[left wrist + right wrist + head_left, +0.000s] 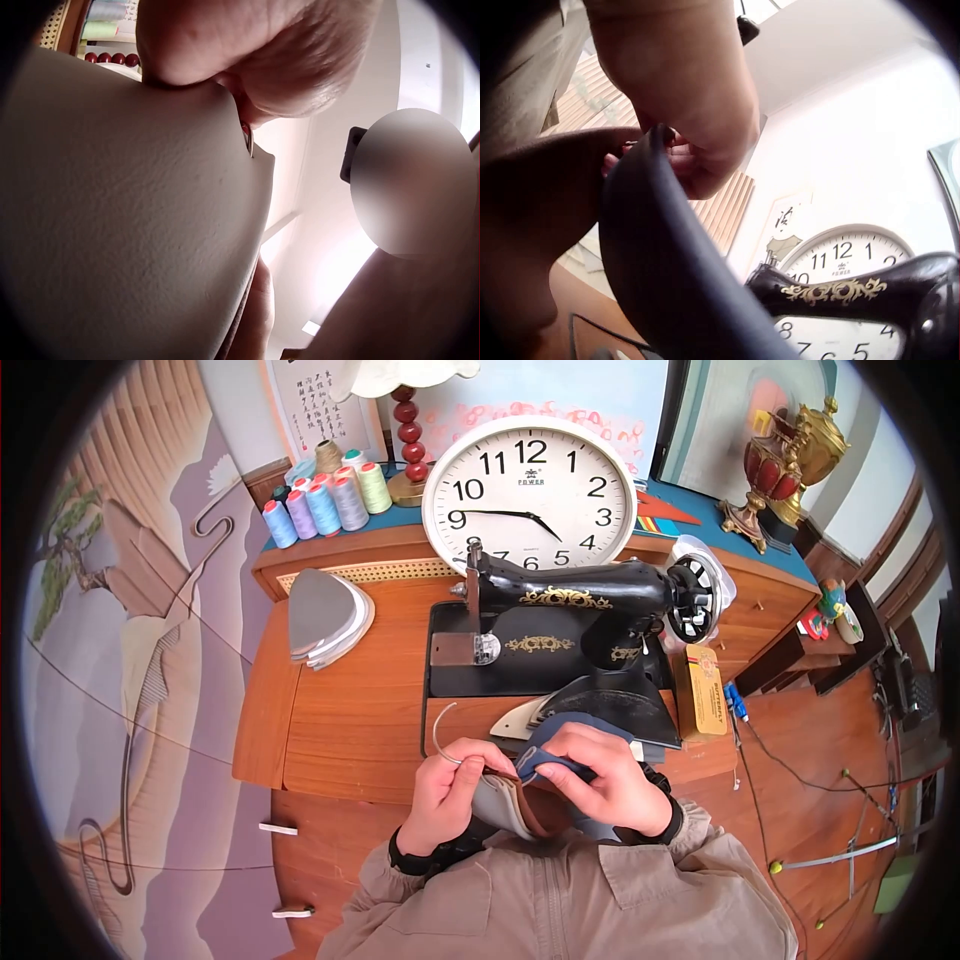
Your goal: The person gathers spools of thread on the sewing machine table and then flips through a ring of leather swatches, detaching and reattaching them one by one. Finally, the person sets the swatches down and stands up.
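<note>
Left hand (447, 790) pinched a curved ring (436, 732); right hand (608, 785) pinched a blue panel (675, 255) (threading, apparently); aligning them seemed needed next.

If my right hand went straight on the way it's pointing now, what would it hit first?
Past the navy piece it pinches, your right hand would probably meet your left hand first, or the grey piece held there; the depth between them is unclear.

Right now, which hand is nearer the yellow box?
Right. In the head view, the right hand is left of the yellow box and closer to the body; the left hand is farther left, past the right hand.
</note>
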Available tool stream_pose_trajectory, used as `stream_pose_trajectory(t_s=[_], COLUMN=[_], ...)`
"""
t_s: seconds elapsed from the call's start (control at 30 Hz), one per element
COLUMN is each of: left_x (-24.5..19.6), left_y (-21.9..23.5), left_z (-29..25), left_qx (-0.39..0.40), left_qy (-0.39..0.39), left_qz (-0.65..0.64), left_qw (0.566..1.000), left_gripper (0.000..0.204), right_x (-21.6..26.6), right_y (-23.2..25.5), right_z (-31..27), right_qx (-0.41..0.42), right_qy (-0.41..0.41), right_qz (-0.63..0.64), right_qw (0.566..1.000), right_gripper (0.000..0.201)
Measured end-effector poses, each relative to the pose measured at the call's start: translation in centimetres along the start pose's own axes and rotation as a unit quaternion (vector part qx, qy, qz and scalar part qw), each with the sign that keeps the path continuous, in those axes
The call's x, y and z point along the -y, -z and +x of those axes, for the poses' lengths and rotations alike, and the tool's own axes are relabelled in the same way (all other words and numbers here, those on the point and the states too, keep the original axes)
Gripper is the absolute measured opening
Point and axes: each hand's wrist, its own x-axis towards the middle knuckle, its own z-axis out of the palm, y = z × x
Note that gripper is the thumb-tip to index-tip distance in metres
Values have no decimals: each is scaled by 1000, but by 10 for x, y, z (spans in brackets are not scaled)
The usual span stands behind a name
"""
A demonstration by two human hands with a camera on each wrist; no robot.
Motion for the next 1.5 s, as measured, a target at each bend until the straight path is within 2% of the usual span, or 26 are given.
stream_pose_trajectory(t_s=[0.1,0.17,0.3,0.4,0.47,0.53,0.6,0.63,0.67,0.73,0.77,0.8,0.87,0.93,1.0,1.07,1.1,1.2,1.23,1.27,1.33,1.37,1.4,1.47,1.5], left_x=[-1,3,5,6,6,5,4,5,5,6,6,6,-1,-12,-23,-25,-25,-15,-9,-7,-6,-5,-4,-3,-3], left_y=[1,4,5,0,-3,-5,-7,-8,-10,-13,-14,-15,-15,-18,-24,-27,-28,-32,-31,-31,-30,-29,-25,-19,-17], left_z=[-1,-2,-1,0,1,2,3,3,4,6,7,8,12,19,29,35,37,41,40,38,35,33,30,27,26], left_qx=[1,5,12,-34,-37,-39,-36,-35,-28,-18,-19,-19,-9,0,0,7,12,-22,-12,-12,-6,-8,3,13,29], left_qy=[6,9,15,7,-2,-9,-30,-29,-50,-70,-87,-105,-124,-140,-197,-217,-235,-241,-233,-233,-174,-173,-143,-115,-99], left_qz=[-15,-46,-101,-68,-61,-55,-60,-58,-68,-77,-70,-62,-27,8,60,51,40,49,-2,-3,-15,-16,-19,-22,-12], left_qw=[1000,999,995,997,997,998,997,997,996,994,994,992,992,990,979,975,971,969,972,972,985,985,990,993,995], left_gripper=[30,27,26,26,26,26,25,25,24,23,23,22,22,21,30,30,31,33,25,25,27,27,29,30,34], right_x=[0,1,4,4,9,10,8,2,-2,-8,-8,-7,-5,1,5,6,-1,3,2,-1,-5,-5,-1,8,6], right_y=[2,3,3,0,-4,-5,-2,-1,-1,0,0,-1,-5,-4,-1,2,-1,-16,-20,-20,-19,-18,-15,-10,-10], right_z=[2,1,1,-1,-5,-6,-7,-8,-9,-11,-11,-11,-12,-9,-6,-1,-2,-4,-6,-7,-8,-8,-6,-2,-1], right_qx=[40,86,94,55,-7,-22,-37,-33,-34,-16,-8,-9,-18,-24,-31,-21,-23,-57,-64,-64,-52,-62,-60,-76,-89], right_qy=[18,-51,-64,-39,-21,-2,-9,-39,-38,-142,-165,-164,-168,-141,-114,-101,-98,-115,-128,-129,-116,-114,-115,-186,-193], right_qz=[-51,54,119,59,-27,-28,43,105,106,285,343,344,419,402,385,460,462,452,455,454,392,365,365,369,405], right_qw=[998,994,986,996,999,999,998,993,993,948,925,924,892,904,915,882,881,883,879,879,911,922,922,907,889], right_gripper=[11,12,11,12,12,15,14,14,14,14,14,14,12,11,9,5,4,3,4,4,6,9,9,7,16])
